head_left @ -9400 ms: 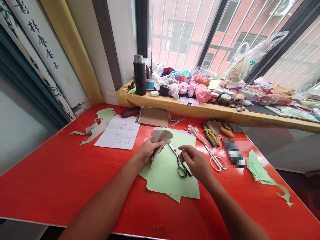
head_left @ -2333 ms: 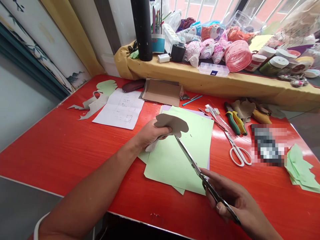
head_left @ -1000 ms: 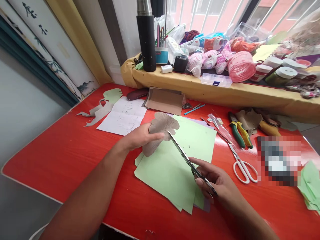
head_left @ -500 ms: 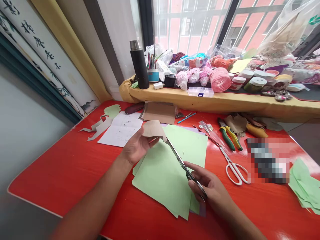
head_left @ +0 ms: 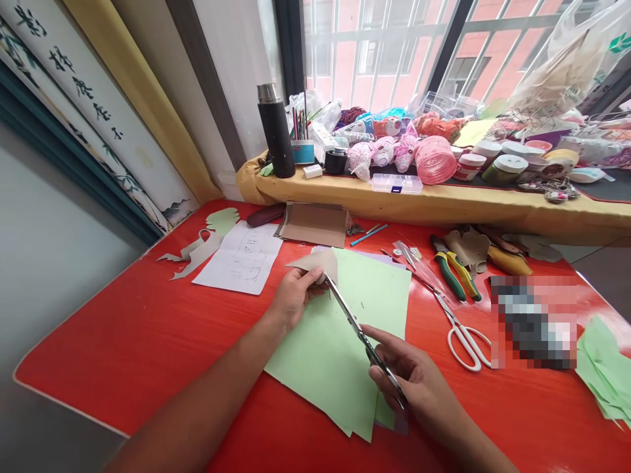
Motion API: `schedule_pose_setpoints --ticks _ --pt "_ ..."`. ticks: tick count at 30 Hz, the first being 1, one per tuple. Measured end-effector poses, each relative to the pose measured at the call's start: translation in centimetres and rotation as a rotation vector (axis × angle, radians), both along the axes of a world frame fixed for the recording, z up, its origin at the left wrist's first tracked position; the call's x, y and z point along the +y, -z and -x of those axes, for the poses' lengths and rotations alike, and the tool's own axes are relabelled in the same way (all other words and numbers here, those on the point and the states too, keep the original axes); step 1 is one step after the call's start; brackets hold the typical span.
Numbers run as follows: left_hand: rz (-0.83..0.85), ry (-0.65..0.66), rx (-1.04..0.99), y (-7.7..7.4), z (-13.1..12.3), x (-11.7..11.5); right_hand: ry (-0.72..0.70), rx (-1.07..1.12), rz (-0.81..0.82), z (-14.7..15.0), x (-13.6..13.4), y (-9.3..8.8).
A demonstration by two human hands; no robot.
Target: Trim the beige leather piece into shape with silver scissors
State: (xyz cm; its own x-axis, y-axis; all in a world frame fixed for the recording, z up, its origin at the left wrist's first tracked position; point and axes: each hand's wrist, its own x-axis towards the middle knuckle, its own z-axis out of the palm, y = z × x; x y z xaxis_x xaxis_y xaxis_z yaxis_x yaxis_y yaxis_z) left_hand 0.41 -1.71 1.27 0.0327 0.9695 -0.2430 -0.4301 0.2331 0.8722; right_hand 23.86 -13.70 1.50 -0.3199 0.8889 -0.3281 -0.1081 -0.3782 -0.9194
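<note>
My left hand (head_left: 292, 297) pinches a small beige piece (head_left: 323, 261), leather or thick paper, between thumb and fingers; part of it is hidden behind the fingertips. In my right hand (head_left: 407, 374) is a pair of metal scissors (head_left: 351, 320), its blades pointing up and left. The blade tips meet the beige piece close to my left thumb; whether they bite into it I cannot tell. Beneath both hands lies a stack of light green sheets (head_left: 340, 374) on the red table (head_left: 162, 335).
White-handled scissors (head_left: 463, 338) and green-yellow pliers (head_left: 453, 268) lie to the right, beside a pixelated patch (head_left: 535, 322). Green paper pieces (head_left: 604, 368) sit at the right edge. Beige scraps (head_left: 197, 253) and a written sheet (head_left: 241, 257) lie left. A black thermos (head_left: 276, 135) stands on the sill.
My left hand has moved right and slightly down, nearer the blade tips. The beige piece has turned in its fingers. My right hand with the scissors has hardly moved.
</note>
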Motion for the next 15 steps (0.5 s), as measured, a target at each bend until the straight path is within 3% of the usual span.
schedule_pose_setpoints --ticks 4,15 --pt "-0.007 -0.001 -0.082 0.7 0.0 -0.2 -0.037 0.003 0.014 -0.4 0.1 0.3" --pt "-0.017 -0.031 -0.154 0.8 -0.6 -0.8 -0.123 0.173 0.034 -1.1 0.1 1.1"
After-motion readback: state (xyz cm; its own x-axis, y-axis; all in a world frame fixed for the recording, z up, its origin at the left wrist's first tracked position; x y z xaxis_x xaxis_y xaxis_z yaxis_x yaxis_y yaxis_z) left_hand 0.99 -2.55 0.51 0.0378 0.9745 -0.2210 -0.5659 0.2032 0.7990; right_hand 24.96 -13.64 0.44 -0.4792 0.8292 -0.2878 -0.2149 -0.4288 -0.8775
